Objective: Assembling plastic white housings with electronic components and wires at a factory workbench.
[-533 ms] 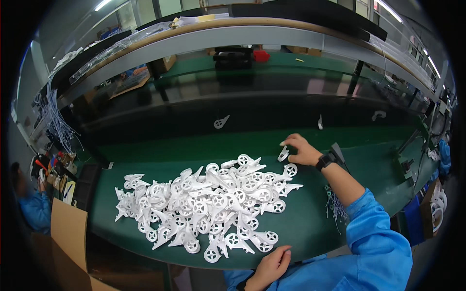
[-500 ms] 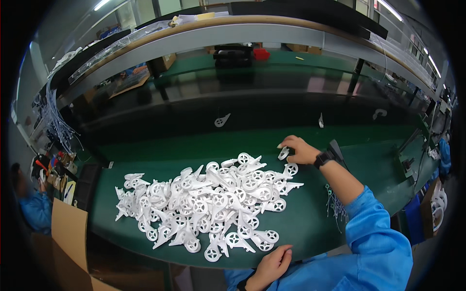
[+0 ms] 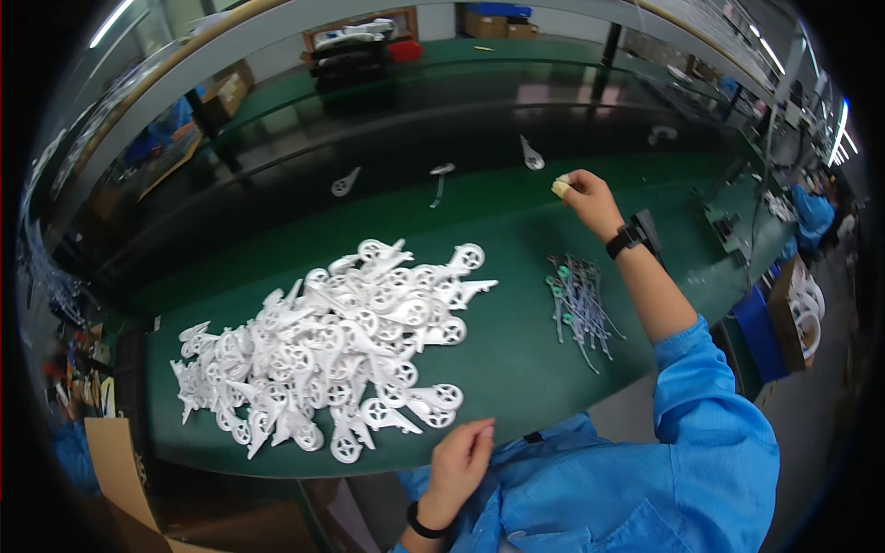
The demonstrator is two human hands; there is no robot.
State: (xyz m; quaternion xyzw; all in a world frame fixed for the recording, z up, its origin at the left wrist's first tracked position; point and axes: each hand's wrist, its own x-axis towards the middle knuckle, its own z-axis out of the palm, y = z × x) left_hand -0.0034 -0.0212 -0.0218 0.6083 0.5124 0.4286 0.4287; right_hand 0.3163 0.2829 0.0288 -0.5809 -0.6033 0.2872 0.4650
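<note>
A big heap of white plastic parts (image 3: 332, 346), each with a wheel-shaped end and a pointed tail, lies on the green table (image 3: 516, 369) in front of me. My left hand (image 3: 461, 461) rests at the table's near edge beside the heap, fingers curled, holding nothing I can see. My right hand (image 3: 583, 195) is stretched out to the far side of the table, fingers pinched together with a yellowish fingertip cover. It sits just right of a single white part (image 3: 532, 155) lying on the dark conveyor belt (image 3: 277, 157).
Three more single white parts (image 3: 344, 182) (image 3: 441, 175) (image 3: 659, 135) lie spaced along the belt. A bundle of thin grey rods with green ends (image 3: 579, 304) lies right of the heap. A cardboard box (image 3: 120, 470) stands lower left. Other blue-sleeved workers sit at both sides.
My right hand left the heap's upper right edge and reached out to the belt. One more single white part lies on the belt. My left hand stayed at the near edge.
</note>
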